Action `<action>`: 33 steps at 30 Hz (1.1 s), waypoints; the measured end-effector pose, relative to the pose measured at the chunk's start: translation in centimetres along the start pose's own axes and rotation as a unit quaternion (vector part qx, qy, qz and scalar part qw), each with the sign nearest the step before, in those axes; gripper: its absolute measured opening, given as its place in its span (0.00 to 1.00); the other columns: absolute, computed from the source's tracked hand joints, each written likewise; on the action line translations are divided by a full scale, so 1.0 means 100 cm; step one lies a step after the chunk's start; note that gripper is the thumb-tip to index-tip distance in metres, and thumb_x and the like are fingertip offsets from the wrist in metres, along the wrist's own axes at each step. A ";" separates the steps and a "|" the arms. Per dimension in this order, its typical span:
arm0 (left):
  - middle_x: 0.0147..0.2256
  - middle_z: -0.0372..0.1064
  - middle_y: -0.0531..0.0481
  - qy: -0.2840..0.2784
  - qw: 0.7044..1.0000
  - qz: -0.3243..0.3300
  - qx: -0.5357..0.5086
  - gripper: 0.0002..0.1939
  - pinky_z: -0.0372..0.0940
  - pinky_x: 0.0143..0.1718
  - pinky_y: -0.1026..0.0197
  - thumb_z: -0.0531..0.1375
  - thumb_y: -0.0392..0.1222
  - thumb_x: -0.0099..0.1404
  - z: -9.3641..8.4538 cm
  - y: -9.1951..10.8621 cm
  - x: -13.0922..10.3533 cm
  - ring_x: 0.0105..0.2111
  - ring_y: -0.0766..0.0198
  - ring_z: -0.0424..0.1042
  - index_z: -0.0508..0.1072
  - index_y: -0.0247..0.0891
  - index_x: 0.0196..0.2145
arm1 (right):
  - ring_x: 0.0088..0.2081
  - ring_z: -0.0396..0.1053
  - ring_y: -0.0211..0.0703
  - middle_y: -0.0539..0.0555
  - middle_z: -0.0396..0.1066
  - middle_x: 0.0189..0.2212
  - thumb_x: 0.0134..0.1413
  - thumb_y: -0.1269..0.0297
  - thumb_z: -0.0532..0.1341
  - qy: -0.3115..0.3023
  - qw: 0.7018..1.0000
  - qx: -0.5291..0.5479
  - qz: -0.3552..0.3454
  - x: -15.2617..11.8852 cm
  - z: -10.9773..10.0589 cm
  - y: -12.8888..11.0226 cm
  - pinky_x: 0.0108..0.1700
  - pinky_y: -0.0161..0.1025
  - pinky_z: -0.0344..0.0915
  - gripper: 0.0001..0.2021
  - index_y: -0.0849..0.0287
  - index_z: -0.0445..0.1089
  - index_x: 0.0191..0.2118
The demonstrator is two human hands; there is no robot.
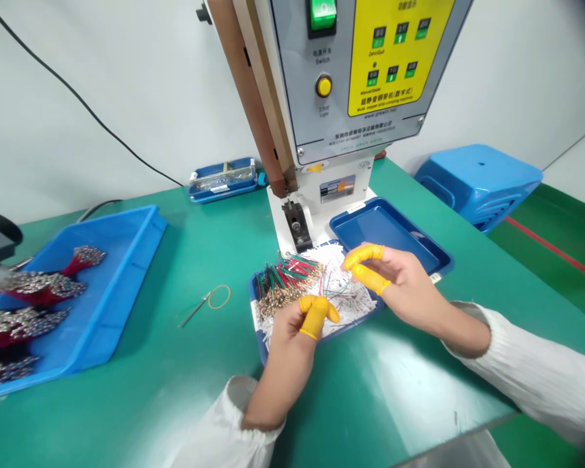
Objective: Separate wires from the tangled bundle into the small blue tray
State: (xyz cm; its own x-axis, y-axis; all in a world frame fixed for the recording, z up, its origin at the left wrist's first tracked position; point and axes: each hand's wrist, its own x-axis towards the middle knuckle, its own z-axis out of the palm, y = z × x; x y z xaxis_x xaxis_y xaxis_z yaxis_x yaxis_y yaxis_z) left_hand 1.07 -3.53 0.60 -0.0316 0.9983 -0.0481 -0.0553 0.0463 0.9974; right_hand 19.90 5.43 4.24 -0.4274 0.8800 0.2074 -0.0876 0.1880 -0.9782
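My left hand (pixel 299 331), with yellow finger cots, is closed in a pinch at the front of a blue tray (pixel 259 338). Thin red and green wires (pixel 327 288) show at its fingertips and run toward my right hand (pixel 407 286). That hand also wears yellow cots on thumb and forefinger, which are pinched together over the tray's right side; what lies between them is too small to make out. Under the hands, the tray holds a bundle of red and green wires with brass-coloured ends (pixel 287 283) and many white strips (pixel 338 263).
A crimping machine (pixel 316 130) stands behind the tray. Another blue tray (pixel 394 234) sits right of it. At left, a large blue bin (pixel 112 312) holds bundles of metal-tipped wires (pixel 43 286). A rubber band (pixel 219 297) and a thin tool (pixel 195 310) lie on the green table (pixel 185 377). A blue stool (pixel 482 175) stands beyond.
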 end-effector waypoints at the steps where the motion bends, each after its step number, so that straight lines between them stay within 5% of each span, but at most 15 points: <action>1: 0.19 0.51 0.58 0.004 1.000 -0.001 -0.003 0.24 0.45 0.23 0.64 0.61 0.59 0.71 0.000 0.000 0.000 0.20 0.71 0.47 0.73 0.36 0.27 | 0.43 0.73 0.41 0.54 0.75 0.40 0.61 0.68 0.66 -0.013 1.000 -0.003 -0.012 0.000 0.000 0.000 0.47 0.39 0.70 0.03 0.56 0.77 0.40; 8: 0.19 0.49 0.58 0.022 0.999 0.002 -0.043 0.24 0.43 0.22 0.64 0.62 0.60 0.69 0.002 0.001 0.001 0.19 0.71 0.46 0.70 0.36 0.26 | 0.43 0.69 0.40 0.52 0.70 0.42 0.59 0.71 0.68 -0.012 0.999 0.006 -0.049 0.000 -0.001 0.005 0.44 0.39 0.66 0.05 0.54 0.79 0.39; 21: 0.19 0.49 0.58 0.021 0.999 0.005 -0.044 0.24 0.43 0.22 0.64 0.62 0.60 0.69 0.002 0.000 0.002 0.19 0.71 0.46 0.73 0.35 0.28 | 0.30 0.69 0.36 0.50 0.75 0.30 0.56 0.61 0.71 -0.034 0.987 0.095 0.125 0.003 0.002 0.003 0.31 0.34 0.69 0.05 0.57 0.81 0.35; 33: 0.18 0.48 0.59 0.039 0.996 0.002 -0.077 0.23 0.42 0.21 0.65 0.64 0.59 0.67 0.004 0.001 0.003 0.19 0.72 0.44 0.71 0.36 0.26 | 0.30 0.81 0.41 0.57 0.82 0.37 0.57 0.55 0.72 -0.093 0.960 0.163 0.208 0.000 0.001 0.006 0.35 0.36 0.78 0.13 0.61 0.78 0.40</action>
State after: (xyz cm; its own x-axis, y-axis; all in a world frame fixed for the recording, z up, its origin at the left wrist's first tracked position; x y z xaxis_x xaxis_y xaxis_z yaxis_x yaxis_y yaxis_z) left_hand 1.44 -3.24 0.70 -0.1101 0.9925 -0.0538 -0.2080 0.0299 0.9777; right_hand 19.72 5.50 3.65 -0.6368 0.7508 -0.1756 -0.1383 -0.3353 -0.9319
